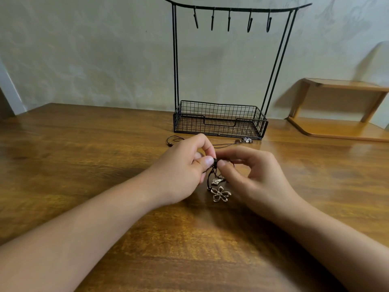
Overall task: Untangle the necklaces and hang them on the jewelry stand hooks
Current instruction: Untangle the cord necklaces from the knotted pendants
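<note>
The jewelry stand sits at the far side of the wooden table, against the wall; it serves as the reference for all positions below.

**Hands.** Both hands work just in front of the stand's wire basket base. The left hand pinches the knot of dark cords between thumb and forefinger. The right hand pinches the same knot from the opposite side, its other fingers loosely curled. The two-sided grip appears intended to hold the tangle clear of the table so the strands can be teased apart at fingertip level.

**Necklaces.** The knot is held in front of the stand, slightly above the table. Below it hang a flower pendant and a smaller metal pendant; their weight probably draws the cords straight and helps show which strand goes where. A further cord runs back toward the stand, ending in a beaded pendant that lies just beside the front right corner of the basket. A cord end lies in front of the stand's left side.

**Hooks.** Five hooks hang from the stand's top bar, all bare. Hanging is not yet begun; the untangling step is judged to be in hand.
</note>
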